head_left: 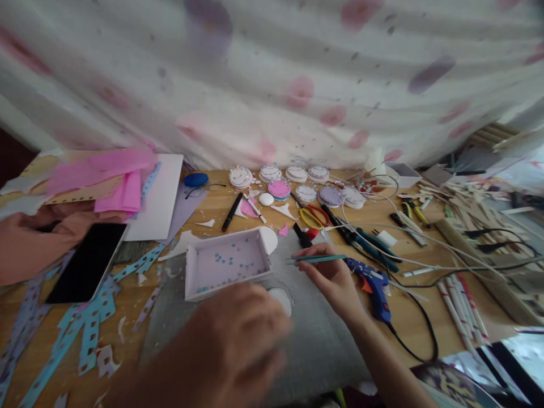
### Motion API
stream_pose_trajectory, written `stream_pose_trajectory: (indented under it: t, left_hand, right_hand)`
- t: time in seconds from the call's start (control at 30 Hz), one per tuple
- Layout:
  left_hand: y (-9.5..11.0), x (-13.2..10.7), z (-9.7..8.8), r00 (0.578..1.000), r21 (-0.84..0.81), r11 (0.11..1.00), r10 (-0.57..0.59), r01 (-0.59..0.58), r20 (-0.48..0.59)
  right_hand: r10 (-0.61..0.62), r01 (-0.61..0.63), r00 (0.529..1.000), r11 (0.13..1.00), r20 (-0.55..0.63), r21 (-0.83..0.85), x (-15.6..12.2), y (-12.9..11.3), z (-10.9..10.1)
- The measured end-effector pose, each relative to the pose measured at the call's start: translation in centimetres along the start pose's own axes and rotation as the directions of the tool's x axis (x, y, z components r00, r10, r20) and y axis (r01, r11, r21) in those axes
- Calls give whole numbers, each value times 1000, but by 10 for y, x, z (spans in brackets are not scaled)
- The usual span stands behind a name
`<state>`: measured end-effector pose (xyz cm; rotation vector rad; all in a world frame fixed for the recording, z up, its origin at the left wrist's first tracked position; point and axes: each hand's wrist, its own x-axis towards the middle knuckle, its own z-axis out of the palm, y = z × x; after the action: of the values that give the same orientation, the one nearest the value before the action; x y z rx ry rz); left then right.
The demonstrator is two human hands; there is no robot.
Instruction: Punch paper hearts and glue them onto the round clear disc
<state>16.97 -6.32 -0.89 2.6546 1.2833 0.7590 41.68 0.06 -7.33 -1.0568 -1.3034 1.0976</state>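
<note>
My right hand (329, 277) is closed around a pair of teal tweezers (321, 258), whose tips point left toward a shallow white box (191, 272). Small blue-green hearts (230, 259) lie scattered on the floor of that box. In the foreground, smeared by motion, my left hand (238, 340) hovers over the grey mat (323, 351); its fingers are too blurred to read. Just beyond its fingertips is a small round white piece (281, 300), partly hidden by the hand. A white disc (269, 241) touches the box's far right corner.
Several decorated round pieces (279, 190) line the back. Right of the mat are a blue glue gun (376, 286), pliers (374, 246) and tangled cables. Scissors (314, 215) lie behind the mat. At left are a phone (89, 263), punched blue strips (89, 323) and pink sheets (119, 192).
</note>
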Motion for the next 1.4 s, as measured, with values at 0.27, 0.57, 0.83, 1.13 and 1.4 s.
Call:
stream_pose_trajectory:
  t: [0.27,0.57,0.83,1.13,1.4]
  left_hand:
    - [-39,-35,61,992,242,967,-52,79,-115]
    - [-28,-43,65,978,185,967,-154,178,-139]
    - [-26,-44,62,974,172,961,-199,215,-106]
    - [-26,-44,60,978,170,964,-193,204,-76]
    - [-25,-43,62,974,135,967,-204,216,-95]
  right_hand:
    - [-8,18,989,998,146,-67,9,-14,23]
    - [-306,452,869,811,389,-371,1,-15,41]
    - [-292,496,852,714,434,-494,-4,-11,43]
    - [-263,542,821,635,506,-551,-5,-13,41]
    - [-250,569,807,572,535,-591,-5,-16,47]
